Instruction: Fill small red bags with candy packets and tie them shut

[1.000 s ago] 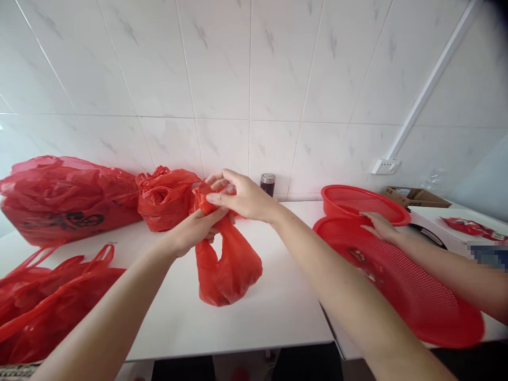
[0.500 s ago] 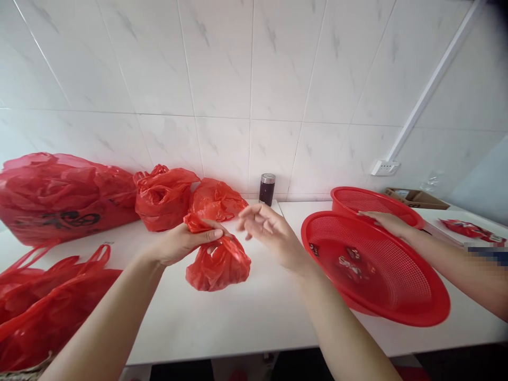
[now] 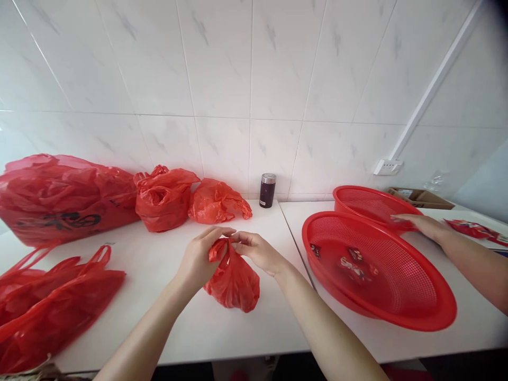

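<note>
"Over the white flat table (image 3: 222,338), what's going on with those hands?"

"They're close together now. The left hand (image 3: 201,258) grips the bunched top of a small, round, red plastic bag (image 3: 240,288). The right hand (image 3: 260,253) was off it a moment ago. Now its fingers pinch the top too."

"So what's different for the bag?"

"I think both hands can work on its top at once. It's out in front, near the middle of the table. I can't tell if its bottom touches."

"Anything else move?"

"Yes, on the right. Another person's hand (image 3: 423,225) has left the wide, round, red plastic basket (image 3: 415,264) in front. Now it's at the round, red plastic basket (image 3: 363,201) behind."

"Can you read any words?"

"Not really. The big, puffy, red plastic bag (image 3: 67,185) by the wall has fat black writing (image 3: 75,220), but it's too creased for me. The small, dark, shiny packets (image 3: 354,270) in the front basket have pale marks, too tiny to read. The dark, round cup (image 3: 267,191) with a silver lid has a little light label down low. Can't read that either."
</note>
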`<state>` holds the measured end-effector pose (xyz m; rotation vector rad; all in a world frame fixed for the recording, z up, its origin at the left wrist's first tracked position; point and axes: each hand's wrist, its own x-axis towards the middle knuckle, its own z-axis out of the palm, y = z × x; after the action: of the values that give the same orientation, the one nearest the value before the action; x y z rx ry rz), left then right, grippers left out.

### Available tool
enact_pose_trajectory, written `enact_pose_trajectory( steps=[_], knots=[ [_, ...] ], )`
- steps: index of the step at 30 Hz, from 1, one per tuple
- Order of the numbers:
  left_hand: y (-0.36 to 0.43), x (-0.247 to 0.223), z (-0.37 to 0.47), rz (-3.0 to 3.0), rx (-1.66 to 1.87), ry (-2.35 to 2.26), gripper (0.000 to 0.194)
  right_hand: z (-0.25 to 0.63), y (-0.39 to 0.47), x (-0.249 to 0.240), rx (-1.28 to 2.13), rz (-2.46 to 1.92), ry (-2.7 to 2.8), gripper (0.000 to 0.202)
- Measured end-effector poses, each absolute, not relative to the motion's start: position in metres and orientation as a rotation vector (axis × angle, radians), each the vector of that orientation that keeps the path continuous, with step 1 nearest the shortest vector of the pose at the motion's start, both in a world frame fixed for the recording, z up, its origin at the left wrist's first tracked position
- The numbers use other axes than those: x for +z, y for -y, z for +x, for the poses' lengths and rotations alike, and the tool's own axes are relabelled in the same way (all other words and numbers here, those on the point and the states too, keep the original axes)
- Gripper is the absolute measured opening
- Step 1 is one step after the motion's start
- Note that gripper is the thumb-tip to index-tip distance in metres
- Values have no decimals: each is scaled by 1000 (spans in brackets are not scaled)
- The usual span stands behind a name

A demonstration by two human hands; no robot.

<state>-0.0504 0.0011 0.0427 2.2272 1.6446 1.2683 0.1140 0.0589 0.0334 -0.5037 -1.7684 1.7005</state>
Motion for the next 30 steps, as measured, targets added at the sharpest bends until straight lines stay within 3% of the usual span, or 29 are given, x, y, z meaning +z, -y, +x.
enact_pose_trajectory(
  steps=[5,12,21,26,30],
  knots=[
    [10,33,-60,2188,1208,-1586,51,115,-48,33,1380,-609,1929,13],
    [21,34,-55,1802,1186,-1563,38,110,-48,30,860,-846,1788,18],
    [52,-54,-106,1384,1321,-1928,43,148,-90,-28,696,-1290,1755,18],
    [38,-57,-87,1380,1425,-2039,40,134,-72,-36,728,-1265,1862,21],
    [7,-57,-69,1544,1300,-2002,35,117,-47,-46,788,-1267,2118,39]
  ],
)
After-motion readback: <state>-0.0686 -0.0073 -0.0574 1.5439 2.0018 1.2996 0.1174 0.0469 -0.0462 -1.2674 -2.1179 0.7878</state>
